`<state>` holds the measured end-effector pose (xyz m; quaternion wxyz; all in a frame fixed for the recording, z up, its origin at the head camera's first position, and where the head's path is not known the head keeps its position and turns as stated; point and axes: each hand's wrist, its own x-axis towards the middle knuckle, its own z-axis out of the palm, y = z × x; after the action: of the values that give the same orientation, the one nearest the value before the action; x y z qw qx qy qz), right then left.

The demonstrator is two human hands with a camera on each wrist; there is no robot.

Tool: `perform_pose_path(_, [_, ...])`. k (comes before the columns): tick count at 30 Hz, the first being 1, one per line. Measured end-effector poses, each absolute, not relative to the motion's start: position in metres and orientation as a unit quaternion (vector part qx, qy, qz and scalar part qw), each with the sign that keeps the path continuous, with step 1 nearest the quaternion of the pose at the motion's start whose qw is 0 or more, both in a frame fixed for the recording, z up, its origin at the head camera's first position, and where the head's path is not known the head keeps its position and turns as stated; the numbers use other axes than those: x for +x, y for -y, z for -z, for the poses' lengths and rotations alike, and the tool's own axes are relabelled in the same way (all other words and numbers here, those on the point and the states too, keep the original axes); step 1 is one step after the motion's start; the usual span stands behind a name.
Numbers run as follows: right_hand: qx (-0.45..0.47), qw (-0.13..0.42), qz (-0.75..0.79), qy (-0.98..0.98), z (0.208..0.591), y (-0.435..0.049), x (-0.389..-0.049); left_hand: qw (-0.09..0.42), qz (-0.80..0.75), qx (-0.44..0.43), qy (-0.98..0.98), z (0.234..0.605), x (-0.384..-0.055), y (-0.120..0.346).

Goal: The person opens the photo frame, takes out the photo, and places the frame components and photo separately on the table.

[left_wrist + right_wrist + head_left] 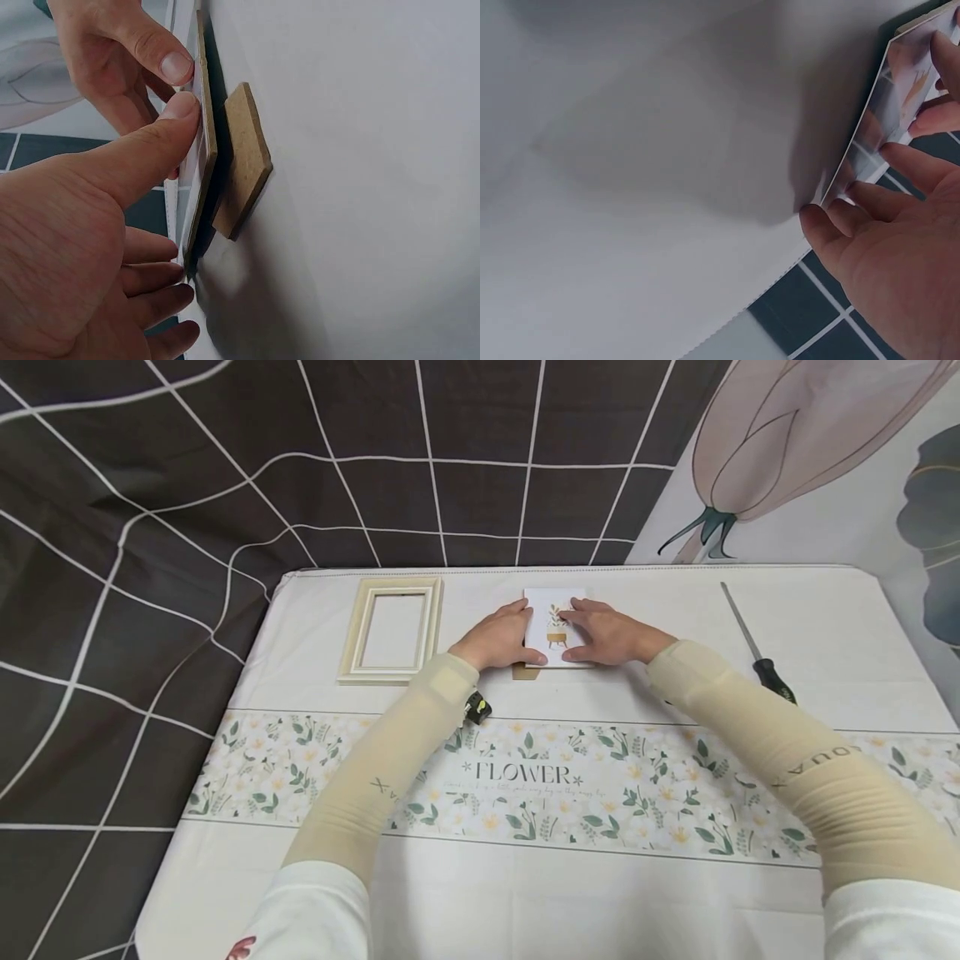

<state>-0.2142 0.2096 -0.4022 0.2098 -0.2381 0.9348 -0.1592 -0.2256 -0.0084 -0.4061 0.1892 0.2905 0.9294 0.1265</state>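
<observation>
A white picture card (556, 647) printed with a potted plant lies on a thin backing board (211, 127), whose brown edge shows in the left wrist view. A brown flap (246, 161) sticks out from under the board. My left hand (498, 637) touches the stack's left side, the thumb resting at its near edge and the fingers spread along the side. On the opposite side, my right hand (611, 633) rests its thumb and fingertips on the card's face and right edge. Seen from the right wrist, the card's surface (889, 97) is glossy and reflects the fingers.
A cream picture frame (351, 635) lies left of my hands. A screwdriver (761, 660) with a black handle lies to the right. Beside my left forearm is a small black and yellow object (477, 708), partly covered. A dark gridded curtain (480, 502) hangs behind the table.
</observation>
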Motion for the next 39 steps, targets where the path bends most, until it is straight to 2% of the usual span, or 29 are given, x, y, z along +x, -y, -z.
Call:
perform_pose_path(15, [-0.219, 0.224, 0.163, -0.936, 0.403, -0.228, -0.212, 0.165, -0.119, 0.303, -0.931, 0.409, -0.224, 0.007])
perform_pose_path(18, [-0.218, 0.219, 0.167, -0.936, 0.403, -0.229, -0.210, 0.159, -0.119, 0.302, -0.932, 0.410, -0.223, 0.006])
perform_pose_path(27, [-0.245, 0.159, 0.159, -0.943, 0.406, -0.213, -0.203, 0.156, -0.108, 0.310, -0.931, 0.411, -0.220, 0.001])
perform_pose_path(39, [-0.260, 0.163, 0.148, -0.940, 0.411, -0.196, -0.203, 0.165, -0.101, 0.306, -0.932, 0.414, -0.219, 0.002])
